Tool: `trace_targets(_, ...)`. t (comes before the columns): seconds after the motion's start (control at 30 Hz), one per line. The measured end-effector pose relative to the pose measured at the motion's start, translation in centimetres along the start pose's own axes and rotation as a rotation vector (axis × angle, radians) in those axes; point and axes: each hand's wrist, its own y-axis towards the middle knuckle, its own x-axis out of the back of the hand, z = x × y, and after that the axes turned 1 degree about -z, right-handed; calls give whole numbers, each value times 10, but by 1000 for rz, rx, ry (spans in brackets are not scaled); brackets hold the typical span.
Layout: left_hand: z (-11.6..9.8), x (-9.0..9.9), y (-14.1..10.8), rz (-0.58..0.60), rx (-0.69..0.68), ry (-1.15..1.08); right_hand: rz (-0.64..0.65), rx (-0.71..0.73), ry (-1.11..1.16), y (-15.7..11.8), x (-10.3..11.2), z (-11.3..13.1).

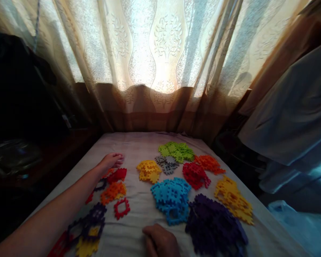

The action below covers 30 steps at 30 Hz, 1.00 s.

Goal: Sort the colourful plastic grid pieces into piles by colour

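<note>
My left hand (112, 161) reaches over the left side of the sheet, fingers stretched out to the right and holding nothing I can see. Just below it lie red interlocking plastic pieces (117, 175) and orange ones (113, 192). A single red square frame piece (121, 208) lies apart, nearer to me. At the bottom edge, my right hand (162, 241) rests on the sheet with its fingers curled, and no piece shows in it. Close by it are a light blue pile (171, 196) and a dark purple pile (215, 226).
Yellow (149, 170), grey (168, 164), lime green (176, 151), crimson (195, 175), orange (209, 164) and more yellow pieces (233, 200) lie in piles on the sheet (136, 142). Mixed purple and yellow pieces (88, 232) lie under my left forearm. Curtains (166, 53) hang behind; clothes (291, 103) hang right.
</note>
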Motion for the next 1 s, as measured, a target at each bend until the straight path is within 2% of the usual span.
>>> trace_targets(0.1, 22, 44, -22, -77, -24, 59, 49, 25, 60, 1, 8, 2)
trace_targets(0.17, 38, 64, -38, -106, -43, 120, 76, 40, 81, 1, 12, 2)
trace_targets(0.23, 53, 75, -53, -117, -66, 199, 75, 34, 94, 1, 13, 2)
trace_targets(0.3, 65, 79, -67, -107, -93, 294, 66, 21, 97, 0, 14, 4)
trace_targets(0.4, 76, 71, -84, -65, -149, 450, 26, -1, 93, 1, 16, 10)
trace_targets(0.57, 73, 33, -104, -45, -274, 699, -6, -6, 95, 4, 19, 18)
trace_targets(0.7, 69, 8, -108, -82, -274, 859, -10, 2, 84, 5, 20, 20)
trace_targets(0.8, 68, 3, -106, -85, -264, 933, 8, -23, 78, 6, 21, 22)
trace_targets(1.0, 64, 8, -106, -51, -287, 988, 39, -72, 82, 6, 21, 24)
